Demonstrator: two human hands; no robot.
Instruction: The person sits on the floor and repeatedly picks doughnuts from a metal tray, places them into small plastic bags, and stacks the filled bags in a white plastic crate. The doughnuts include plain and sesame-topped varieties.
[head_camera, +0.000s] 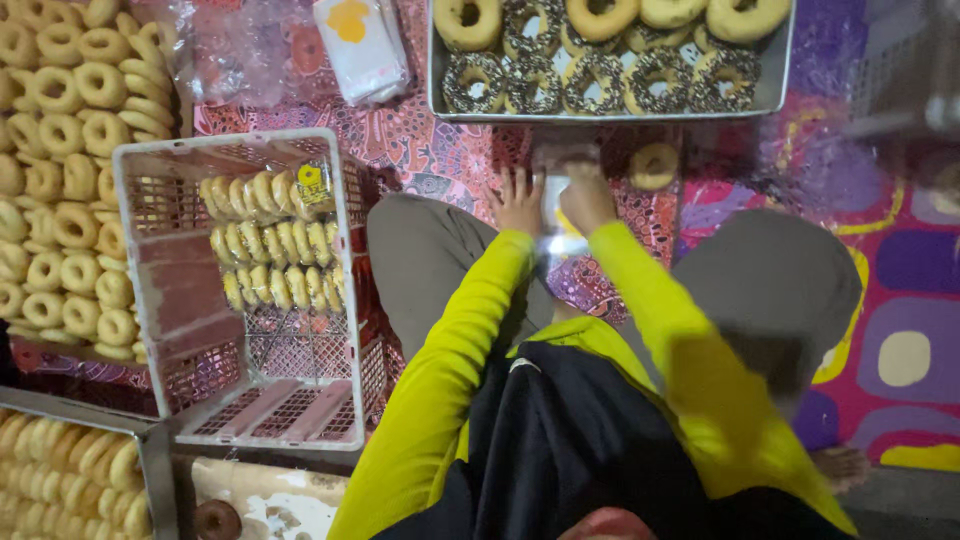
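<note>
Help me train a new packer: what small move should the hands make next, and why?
Probably the right hand reaching for the loose plain ring doughnut beside it, since both hands, with the left hand, hold the clear plastic bag just left of it.

Patterned mat (900, 250) under doughnut tray (610, 112)

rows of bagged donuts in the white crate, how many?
3 rows in the white crate, stacked top, middle and bottom, all against its far right side. Left hand and right hand work a clear bag elsewhere.
</note>
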